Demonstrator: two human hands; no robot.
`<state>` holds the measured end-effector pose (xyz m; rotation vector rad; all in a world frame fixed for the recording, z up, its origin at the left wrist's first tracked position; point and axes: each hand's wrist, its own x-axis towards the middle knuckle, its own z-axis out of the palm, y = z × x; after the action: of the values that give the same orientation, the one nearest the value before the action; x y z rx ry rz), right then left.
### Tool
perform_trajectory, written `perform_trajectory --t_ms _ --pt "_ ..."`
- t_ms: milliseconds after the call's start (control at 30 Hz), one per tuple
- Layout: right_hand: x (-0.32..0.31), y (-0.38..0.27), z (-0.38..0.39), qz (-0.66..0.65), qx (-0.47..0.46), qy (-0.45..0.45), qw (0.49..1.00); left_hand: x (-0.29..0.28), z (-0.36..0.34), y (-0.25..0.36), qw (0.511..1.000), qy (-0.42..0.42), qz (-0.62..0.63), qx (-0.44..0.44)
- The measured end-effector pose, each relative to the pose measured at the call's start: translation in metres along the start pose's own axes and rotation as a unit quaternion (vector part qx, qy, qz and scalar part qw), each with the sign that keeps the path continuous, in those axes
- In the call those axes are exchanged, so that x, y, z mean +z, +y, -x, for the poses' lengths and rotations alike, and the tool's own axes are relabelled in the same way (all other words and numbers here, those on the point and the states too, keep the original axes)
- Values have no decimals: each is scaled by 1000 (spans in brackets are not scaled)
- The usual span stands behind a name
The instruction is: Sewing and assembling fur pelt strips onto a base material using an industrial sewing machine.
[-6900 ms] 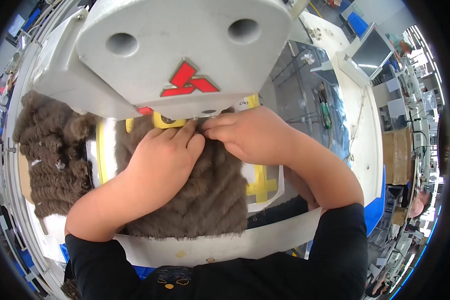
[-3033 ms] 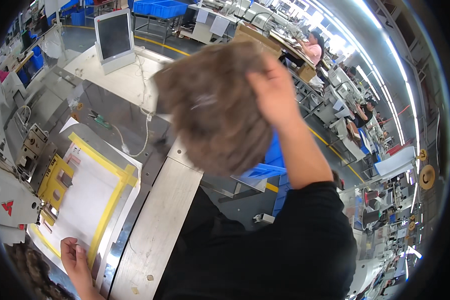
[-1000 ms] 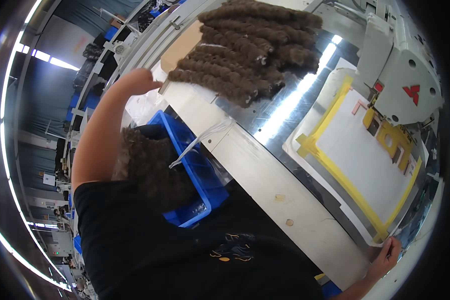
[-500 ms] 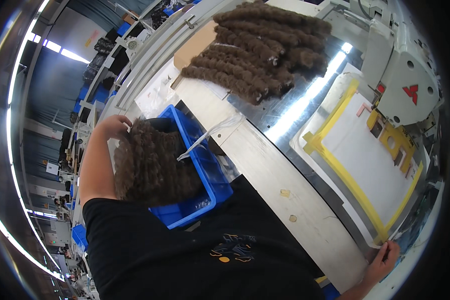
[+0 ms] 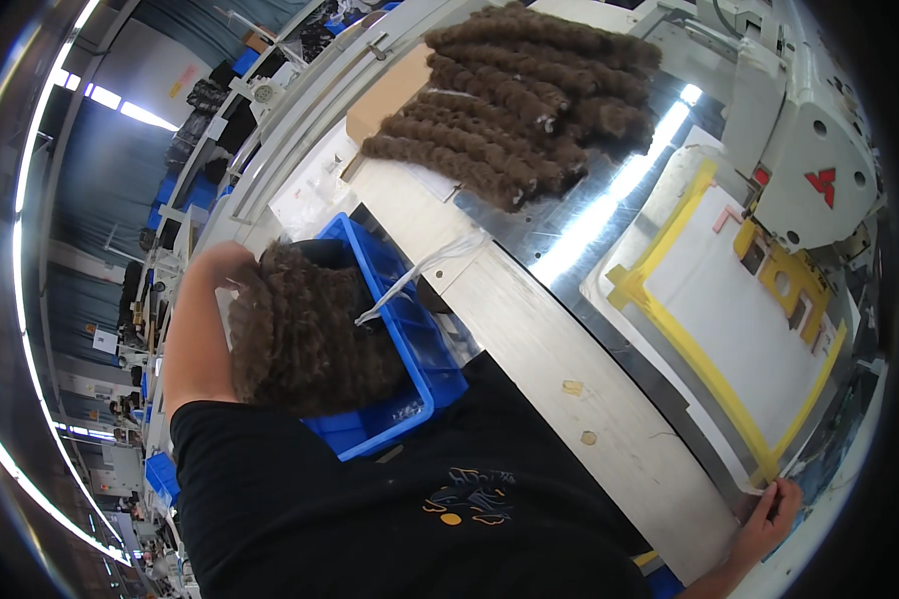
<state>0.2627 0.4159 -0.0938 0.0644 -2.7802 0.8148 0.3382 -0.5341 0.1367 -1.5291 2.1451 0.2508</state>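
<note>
Brown fur (image 5: 305,344) bulges above the blue bin (image 5: 428,369); an uneven tug could spill it over the rim or snag the white cord (image 5: 410,280) there. The left hand (image 5: 234,262) is at the fur's outer edge, fingers hidden, grip unclear. Well right of the bin, the right hand (image 5: 777,507) is at the taped sheet's (image 5: 704,309) corner, fingers bent; whether pinching, I cannot tell. A careless pull might shift that sheet. Beyond the bin, a bump could topple the fur pile (image 5: 529,100).

Ridged brown fur (image 5: 305,339) lies heaped in a blue bin (image 5: 435,371).
</note>
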Motion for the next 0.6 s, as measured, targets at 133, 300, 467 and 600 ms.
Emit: perform_trajectory --t_ms 133,300,467,600 --pt "-5 -15 -1 15 5 6 1000 4 5 13 997 -15 -67 24" --pt "-7 -14 0 9 5 2 1000 26 -19 20 969 -16 -245 -40" --pt "-5 -10 0 25 -7 5 1000 34 -13 19 983 25 -169 -61" --pt "-2 -6 1 7 -11 10 1000 35 -59 -26 989 -7 -99 -106"
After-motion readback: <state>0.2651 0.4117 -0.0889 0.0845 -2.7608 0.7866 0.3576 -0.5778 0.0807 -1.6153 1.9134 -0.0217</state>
